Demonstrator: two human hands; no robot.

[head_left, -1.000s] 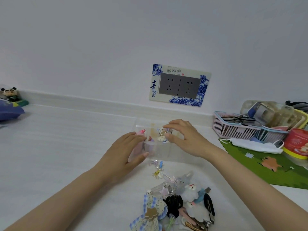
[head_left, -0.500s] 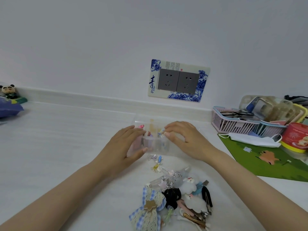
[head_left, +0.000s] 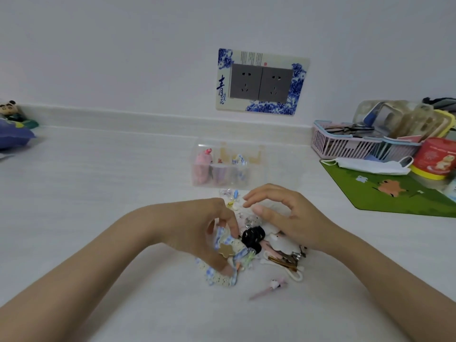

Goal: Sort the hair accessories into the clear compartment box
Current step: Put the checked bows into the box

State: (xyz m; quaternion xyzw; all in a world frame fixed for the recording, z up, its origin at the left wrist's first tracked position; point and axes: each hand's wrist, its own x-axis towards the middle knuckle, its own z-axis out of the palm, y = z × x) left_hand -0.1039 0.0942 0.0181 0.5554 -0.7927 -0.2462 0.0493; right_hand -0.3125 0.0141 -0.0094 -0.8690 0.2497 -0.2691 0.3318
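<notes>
The clear compartment box stands on the white table, past my hands, with pink, blue and beige pieces in its left compartments. In front of it lies a pile of hair accessories: a black scrunchie, a blue checked lace bow, white fluffy clips, a brown barrette and a lone pink clip. My left hand rests on the bow, fingers curled around its edge. My right hand hovers over the pile's far side, fingers bent and apart, holding nothing that I can see.
A green mat with a white face mask lies at the right. Behind it are a pink basket, a clear case and a red tin. A blue cushion and a panda figure sit at far left.
Both hands have let go of the clear box and drawn back toward me onto the pile. The left hand now touches the checked bow.
</notes>
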